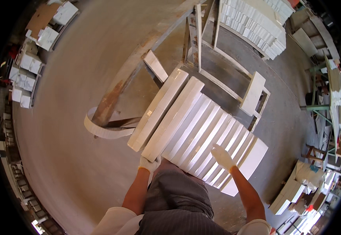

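Note:
A row of long, narrow white boxes [206, 135], several of them side by side with shiny tape or film, leans slantwise in front of me. My left hand [150, 163], in a white glove, grips the lower end of a long white box [173, 118] near the row's left side; its fingers are partly hidden by that end. Left of it, with a narrow gap between, lies another taped white box [158, 109]. My right hand [222, 157], also gloved, is over the right part of the row, fingers stretched out and holding nothing.
Beyond the row stands a metal frame [225, 88] with a pale board [253, 93] on it. A curved white strip [107, 133] sits left of the boxes. Stacked white pieces [252, 29] rise at the back. A green-legged table [321, 107] stands right; boxes [289, 196] are at lower right.

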`<state>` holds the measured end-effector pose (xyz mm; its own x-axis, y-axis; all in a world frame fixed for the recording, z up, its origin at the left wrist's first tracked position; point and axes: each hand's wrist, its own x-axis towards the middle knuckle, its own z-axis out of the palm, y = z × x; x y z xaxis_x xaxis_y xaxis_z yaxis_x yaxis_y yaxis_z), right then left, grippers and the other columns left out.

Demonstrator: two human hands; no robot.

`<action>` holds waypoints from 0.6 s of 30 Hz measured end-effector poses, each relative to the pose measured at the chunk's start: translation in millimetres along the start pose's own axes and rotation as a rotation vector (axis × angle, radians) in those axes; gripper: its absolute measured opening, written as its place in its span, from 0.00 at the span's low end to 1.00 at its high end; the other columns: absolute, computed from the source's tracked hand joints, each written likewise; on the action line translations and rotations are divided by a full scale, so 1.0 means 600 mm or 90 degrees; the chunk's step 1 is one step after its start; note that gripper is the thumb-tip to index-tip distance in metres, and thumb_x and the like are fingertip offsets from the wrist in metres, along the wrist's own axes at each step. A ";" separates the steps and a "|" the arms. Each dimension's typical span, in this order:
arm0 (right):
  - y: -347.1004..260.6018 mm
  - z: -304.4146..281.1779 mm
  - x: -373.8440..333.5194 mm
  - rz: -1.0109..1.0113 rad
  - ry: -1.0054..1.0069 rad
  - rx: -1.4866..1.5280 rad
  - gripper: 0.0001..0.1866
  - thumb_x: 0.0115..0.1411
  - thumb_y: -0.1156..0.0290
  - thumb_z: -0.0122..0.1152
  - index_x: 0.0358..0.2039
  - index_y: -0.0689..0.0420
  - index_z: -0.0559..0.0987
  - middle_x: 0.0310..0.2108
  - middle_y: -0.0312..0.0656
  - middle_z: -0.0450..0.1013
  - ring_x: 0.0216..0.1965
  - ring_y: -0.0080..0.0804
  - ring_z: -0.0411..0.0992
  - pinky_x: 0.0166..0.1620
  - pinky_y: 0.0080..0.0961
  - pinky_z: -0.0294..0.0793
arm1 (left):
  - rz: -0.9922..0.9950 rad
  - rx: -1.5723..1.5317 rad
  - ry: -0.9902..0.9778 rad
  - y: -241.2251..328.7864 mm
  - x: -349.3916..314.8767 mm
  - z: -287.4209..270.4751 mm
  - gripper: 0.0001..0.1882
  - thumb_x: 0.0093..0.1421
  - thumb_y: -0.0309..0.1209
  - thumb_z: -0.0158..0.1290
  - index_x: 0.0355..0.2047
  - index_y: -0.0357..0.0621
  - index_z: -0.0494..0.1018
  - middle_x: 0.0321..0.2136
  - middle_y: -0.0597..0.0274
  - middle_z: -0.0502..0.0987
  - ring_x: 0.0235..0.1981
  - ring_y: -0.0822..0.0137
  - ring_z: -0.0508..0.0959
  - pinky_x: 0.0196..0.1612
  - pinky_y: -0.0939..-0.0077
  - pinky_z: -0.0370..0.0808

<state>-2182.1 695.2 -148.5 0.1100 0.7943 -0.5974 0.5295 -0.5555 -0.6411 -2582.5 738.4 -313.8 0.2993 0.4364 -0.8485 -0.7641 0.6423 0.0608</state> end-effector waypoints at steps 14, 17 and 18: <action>0.494 0.211 -0.443 0.188 -0.007 0.695 0.21 0.67 0.69 0.49 0.59 0.59 0.67 0.43 0.41 0.74 0.35 0.32 0.75 0.32 0.25 0.75 | 0.121 0.282 0.323 -0.053 -0.169 -0.059 0.05 0.58 0.33 0.51 0.33 0.47 0.71 0.26 0.60 0.71 0.24 0.60 0.73 0.26 0.57 0.75; 0.353 0.168 -0.476 0.190 0.040 0.436 0.20 0.68 0.67 0.48 0.59 0.59 0.68 0.41 0.43 0.75 0.34 0.34 0.75 0.33 0.26 0.75 | 0.177 0.423 0.227 -0.086 -0.196 -0.179 0.04 0.60 0.29 0.45 0.31 0.50 0.71 0.19 0.64 0.68 0.16 0.64 0.69 0.19 0.64 0.71; 0.353 0.164 -0.489 0.170 0.041 0.437 0.20 0.68 0.66 0.48 0.58 0.60 0.68 0.41 0.43 0.75 0.34 0.35 0.75 0.33 0.26 0.76 | 0.170 0.438 0.211 -0.108 -0.202 -0.199 0.05 0.60 0.30 0.45 0.31 0.50 0.71 0.19 0.64 0.68 0.16 0.64 0.69 0.18 0.65 0.70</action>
<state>-2184.9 320.2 -156.4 0.2214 0.6113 -0.7598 -0.1649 -0.7444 -0.6470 -2637.2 568.5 -277.5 -0.1107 0.4904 -0.8644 -0.2301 0.8335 0.5023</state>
